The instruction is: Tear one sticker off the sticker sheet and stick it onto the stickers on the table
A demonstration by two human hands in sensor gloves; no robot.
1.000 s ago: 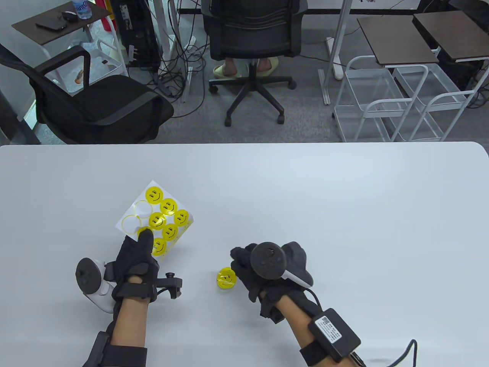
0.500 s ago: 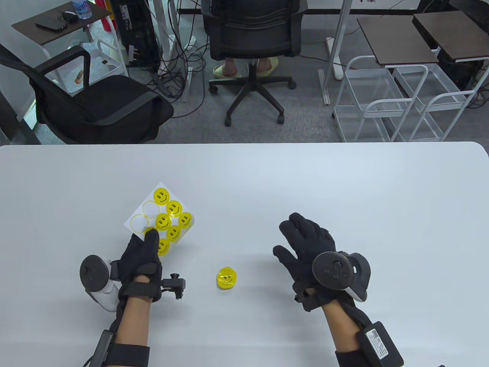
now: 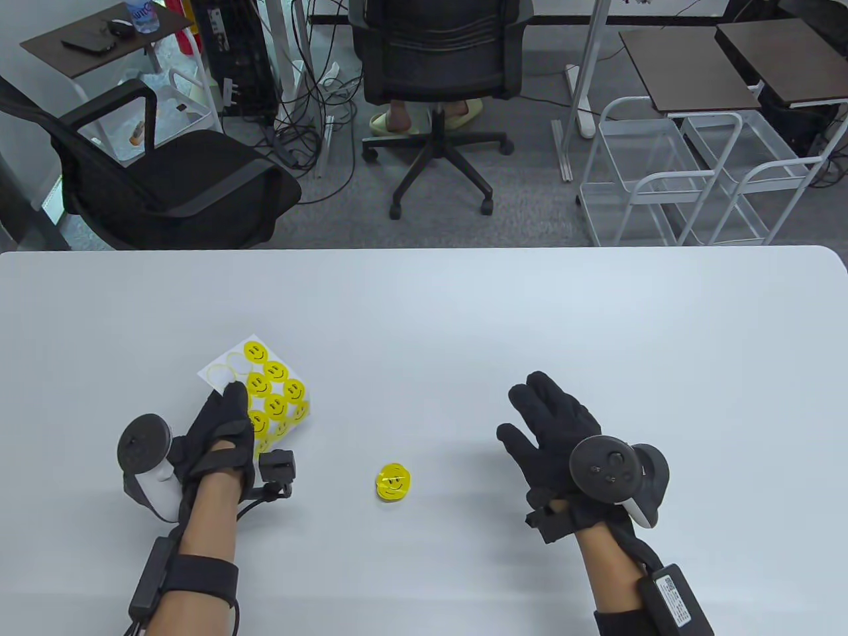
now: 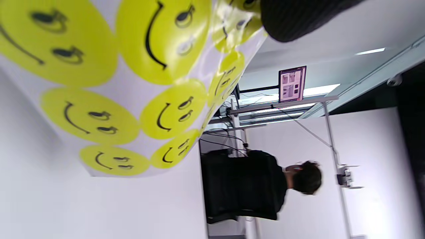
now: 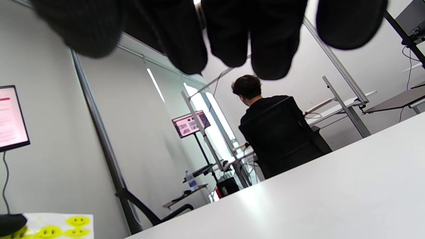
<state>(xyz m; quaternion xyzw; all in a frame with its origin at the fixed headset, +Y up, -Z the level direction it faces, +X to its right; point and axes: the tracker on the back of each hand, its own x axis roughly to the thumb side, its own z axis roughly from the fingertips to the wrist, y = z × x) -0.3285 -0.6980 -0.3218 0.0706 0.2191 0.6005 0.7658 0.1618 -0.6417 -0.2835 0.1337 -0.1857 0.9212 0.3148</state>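
One sticker pile (image 3: 393,483) lies low centre on the worktop (image 3: 464,318), judged already stuck down — the right hand (image 3: 553,430) hovers right of it, fingers apart, holding nothing. Left hand (image 3: 222,430) pinches the sheet (image 3: 255,391), lower left — next, peel another
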